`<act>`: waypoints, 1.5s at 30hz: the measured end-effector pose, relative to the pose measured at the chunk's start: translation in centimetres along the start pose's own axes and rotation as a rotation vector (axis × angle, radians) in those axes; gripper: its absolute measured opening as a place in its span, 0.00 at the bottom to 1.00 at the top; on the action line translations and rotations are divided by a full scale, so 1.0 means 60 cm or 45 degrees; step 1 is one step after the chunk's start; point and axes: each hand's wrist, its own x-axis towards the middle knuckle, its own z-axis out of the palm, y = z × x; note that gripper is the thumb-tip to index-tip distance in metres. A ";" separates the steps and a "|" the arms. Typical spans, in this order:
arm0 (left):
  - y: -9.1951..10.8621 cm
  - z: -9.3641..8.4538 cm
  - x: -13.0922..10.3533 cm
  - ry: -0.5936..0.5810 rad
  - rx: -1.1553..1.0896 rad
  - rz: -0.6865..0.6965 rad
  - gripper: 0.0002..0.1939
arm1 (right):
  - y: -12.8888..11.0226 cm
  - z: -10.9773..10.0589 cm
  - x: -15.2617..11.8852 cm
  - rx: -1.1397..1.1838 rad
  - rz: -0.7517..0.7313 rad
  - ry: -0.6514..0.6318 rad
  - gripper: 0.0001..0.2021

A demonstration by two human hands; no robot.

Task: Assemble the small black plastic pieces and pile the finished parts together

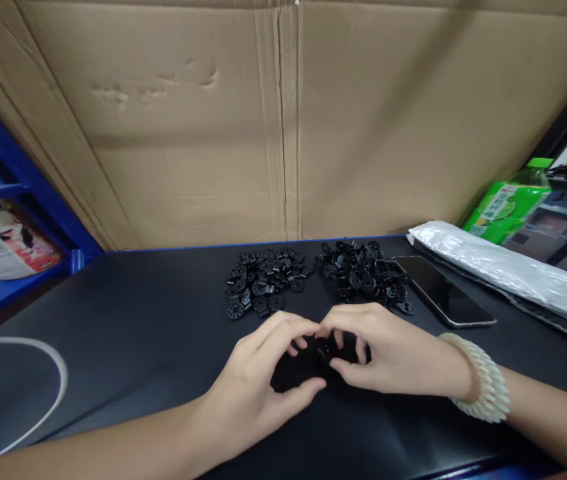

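Note:
Between the fingers and thumb of my right hand point(373, 347) is a small round black plastic part point(324, 351), dark against the black table. My left hand point(268, 373) is close beside it, its thumb and fingers spread apart in a curve with nothing between them. The left index fingertip meets the right fingertips. Just beyond my hands lie two heaps of small black plastic parts: the left heap point(263, 277) has round, perforated discs with tabs, and the right heap point(363, 273) has similar pieces, some looking joined together.
A phone point(446, 290) lies right of the heaps, beside a long silvery-white package point(503, 267). Behind that leans a green-labelled bottle point(508, 203). Cardboard point(188, 133) walls off the back of the black table point(163, 313). A white cable point(60, 367) loops at left, near a blue shelf frame point(58, 227).

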 end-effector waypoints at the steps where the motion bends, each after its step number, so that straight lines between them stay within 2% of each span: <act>1: -0.001 0.000 0.001 0.021 -0.029 0.004 0.21 | -0.001 0.004 0.002 0.154 0.042 0.019 0.10; 7: -0.005 -0.004 0.009 0.174 -0.121 0.113 0.12 | -0.003 0.028 0.014 1.057 0.276 -0.055 0.10; 13: 0.002 -0.003 0.012 0.166 -0.152 0.169 0.11 | -0.007 0.035 0.019 1.493 0.413 -0.168 0.16; 20: 0.003 0.001 0.013 0.096 -0.145 0.181 0.10 | -0.009 0.037 0.023 1.494 0.360 -0.166 0.20; 26: 0.003 0.005 0.018 0.120 -0.166 0.154 0.09 | -0.012 0.046 0.026 1.511 0.357 -0.167 0.20; 32: 0.001 0.009 0.020 0.099 -0.173 0.130 0.08 | -0.009 0.042 0.029 1.271 0.189 -0.199 0.21; 36: 0.003 0.009 0.021 0.064 -0.228 0.109 0.10 | -0.005 0.040 0.027 1.221 0.107 -0.268 0.23; 41: 0.008 0.012 0.024 0.090 -0.266 0.083 0.09 | -0.001 0.051 0.026 1.308 0.175 -0.226 0.26; 45: 0.006 0.018 0.022 0.158 -0.194 0.101 0.10 | -0.003 0.061 0.027 1.551 0.281 -0.236 0.32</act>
